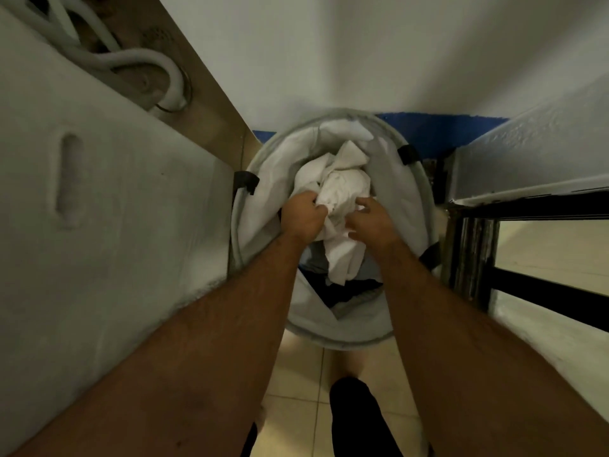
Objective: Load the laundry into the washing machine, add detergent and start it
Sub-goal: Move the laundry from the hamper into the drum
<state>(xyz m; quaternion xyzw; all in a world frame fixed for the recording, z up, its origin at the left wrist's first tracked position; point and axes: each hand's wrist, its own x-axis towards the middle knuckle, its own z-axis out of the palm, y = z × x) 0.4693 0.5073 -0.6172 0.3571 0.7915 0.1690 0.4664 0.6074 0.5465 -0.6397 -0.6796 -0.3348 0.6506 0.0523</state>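
A round grey laundry basket (408, 209) stands on the floor against the wall, straight below me. A crumpled white cloth (342, 189) lies on top of the pile inside it, with dark and grey clothes (342, 291) underneath. My left hand (301, 217) is closed on the left side of the white cloth. My right hand (374, 222) grips its right side, fingers curled into the fabric. The washing machine (99, 209) is the white body to the left of the basket.
Pale hoses (131, 61) coil behind the machine at the top left. A dark metal frame (478, 252) carrying a white slab (543, 159) stands close to the right of the basket. Beige floor tiles (296, 374) and my dark-clad leg (359, 420) are below.
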